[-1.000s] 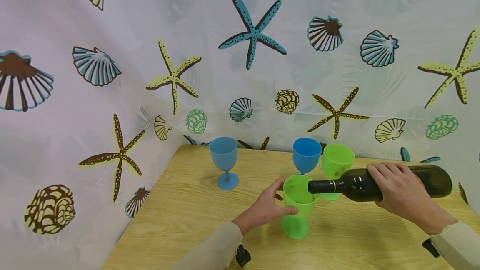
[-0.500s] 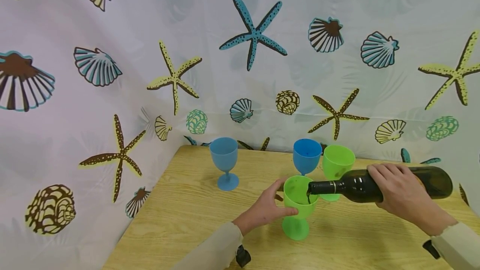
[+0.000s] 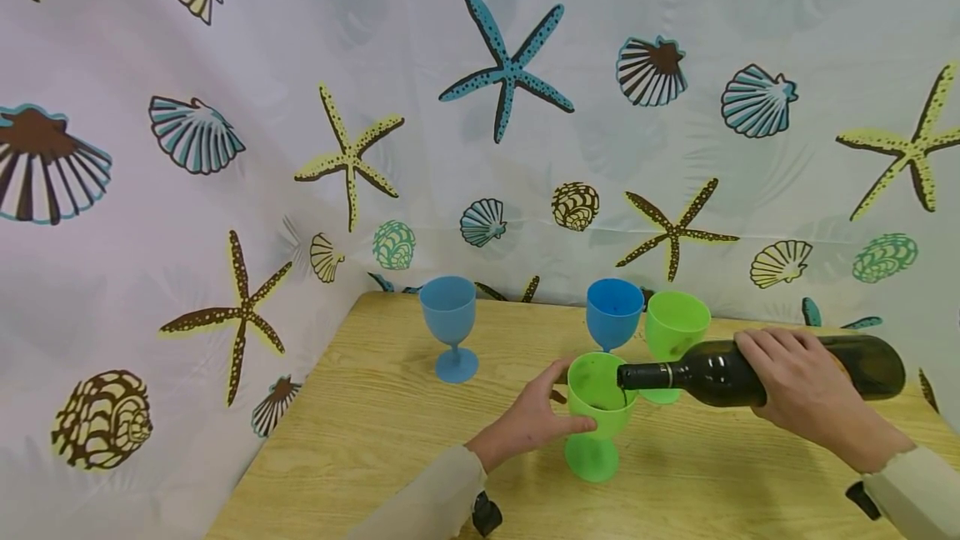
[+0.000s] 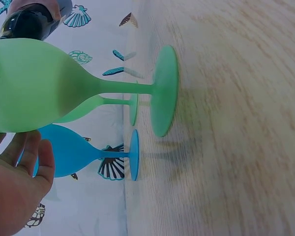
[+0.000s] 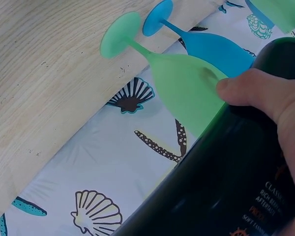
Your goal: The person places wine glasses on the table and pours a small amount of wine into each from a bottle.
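Note:
My left hand holds a green plastic goblet by its bowl, thumb on the near side and fingers round the back. In my right hand lies a dark wine bottle, gripped round its body and tipped almost level. Its mouth sits over the goblet's right rim, and a thin dark stream runs down inside. Some dark liquid shows low in the bowl. The right wrist view shows my thumb across the bottle's dark glass, with part of a printed label below.
Behind the held goblet stand a blue goblet and a second green goblet, partly covered by the bottle. Another blue goblet stands farther left on the wooden table. A curtain printed with shells and starfish hangs behind and to the left.
Both hands, the goblet and the bottle keep nearly the same place. The stream at the bottle's mouth looks thicker half a second ago and thinner now.

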Available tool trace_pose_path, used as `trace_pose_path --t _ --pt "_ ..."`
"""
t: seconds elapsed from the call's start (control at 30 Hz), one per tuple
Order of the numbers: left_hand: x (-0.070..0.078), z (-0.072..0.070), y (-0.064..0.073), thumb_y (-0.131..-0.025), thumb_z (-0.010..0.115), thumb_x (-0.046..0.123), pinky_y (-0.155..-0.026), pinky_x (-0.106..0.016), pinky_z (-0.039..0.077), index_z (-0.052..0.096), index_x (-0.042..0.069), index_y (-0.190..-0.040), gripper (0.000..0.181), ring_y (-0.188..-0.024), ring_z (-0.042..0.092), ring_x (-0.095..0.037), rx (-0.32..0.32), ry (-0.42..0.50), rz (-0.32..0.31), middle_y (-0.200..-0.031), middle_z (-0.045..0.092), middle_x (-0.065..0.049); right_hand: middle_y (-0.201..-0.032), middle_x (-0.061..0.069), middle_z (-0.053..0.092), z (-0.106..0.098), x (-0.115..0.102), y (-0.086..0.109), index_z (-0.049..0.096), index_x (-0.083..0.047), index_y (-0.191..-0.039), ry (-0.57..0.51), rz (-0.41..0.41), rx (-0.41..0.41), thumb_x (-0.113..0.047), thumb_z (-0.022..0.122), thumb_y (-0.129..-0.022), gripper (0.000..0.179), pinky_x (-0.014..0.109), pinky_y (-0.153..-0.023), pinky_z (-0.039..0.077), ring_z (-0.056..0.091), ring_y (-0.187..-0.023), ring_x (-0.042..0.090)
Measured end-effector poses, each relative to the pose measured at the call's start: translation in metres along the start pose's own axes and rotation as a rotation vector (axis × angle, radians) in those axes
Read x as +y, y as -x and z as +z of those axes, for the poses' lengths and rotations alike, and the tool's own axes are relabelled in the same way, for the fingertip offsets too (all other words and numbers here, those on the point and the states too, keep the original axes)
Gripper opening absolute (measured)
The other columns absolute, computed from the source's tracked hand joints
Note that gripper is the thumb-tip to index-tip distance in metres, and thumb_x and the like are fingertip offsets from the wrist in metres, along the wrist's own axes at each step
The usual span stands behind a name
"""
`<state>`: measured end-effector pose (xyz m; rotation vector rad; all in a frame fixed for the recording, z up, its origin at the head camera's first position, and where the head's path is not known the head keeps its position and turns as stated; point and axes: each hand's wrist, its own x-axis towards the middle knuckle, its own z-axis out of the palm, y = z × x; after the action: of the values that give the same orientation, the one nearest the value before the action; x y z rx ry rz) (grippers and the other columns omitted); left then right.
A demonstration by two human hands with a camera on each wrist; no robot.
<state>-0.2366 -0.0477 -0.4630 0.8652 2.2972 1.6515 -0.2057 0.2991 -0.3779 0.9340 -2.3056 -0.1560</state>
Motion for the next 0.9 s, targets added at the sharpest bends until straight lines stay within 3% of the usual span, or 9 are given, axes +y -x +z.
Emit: trace_pose_path --t 0.23,0.37,0.9 --pt "0.025 -0.004 0.008 -0.085 0.073 0.020 -0.094 -0.051 0.041 0.033 0.012 -0.145 0.073 -0.116 0.047 -0.015 -0.015 0.028 0.005 -0.131 0.049 -0.004 -0.101 0.021 0.060 0.000 0.000 0.000 0.055 0.006 -0.112 0.002 0.000 0.004 -0.026 0.096 -0.032 0.094 0.056 -0.074 0.045 0.058 -0.088 0.039" --pt "0.036 -0.006 0.011 -0.086 0.072 0.020 -0.094 -0.053 0.039 0.033 0.011 -0.145 0.072 -0.116 0.047 -0.014 -0.019 0.034 0.003 -0.132 0.049 -0.006 -0.101 0.021 0.060 -0.001 -0.001 -0.001 0.055 0.006 -0.112 0.004 0.004 0.000 -0.025 0.096 -0.033 0.094 0.056 -0.074 0.045 0.058 -0.089 0.039" --pt "0.033 -0.006 0.011 -0.086 0.072 0.019 -0.090 -0.036 0.042 0.035 0.011 -0.144 0.069 -0.116 0.047 -0.020 -0.023 0.025 0.010 -0.131 0.049 -0.008 -0.104 0.022 0.060 -0.001 0.000 0.000 0.055 0.007 -0.114 0.004 -0.004 -0.026 -0.027 0.096 -0.033 0.097 0.056 -0.075 0.044 0.058 -0.091 0.040"
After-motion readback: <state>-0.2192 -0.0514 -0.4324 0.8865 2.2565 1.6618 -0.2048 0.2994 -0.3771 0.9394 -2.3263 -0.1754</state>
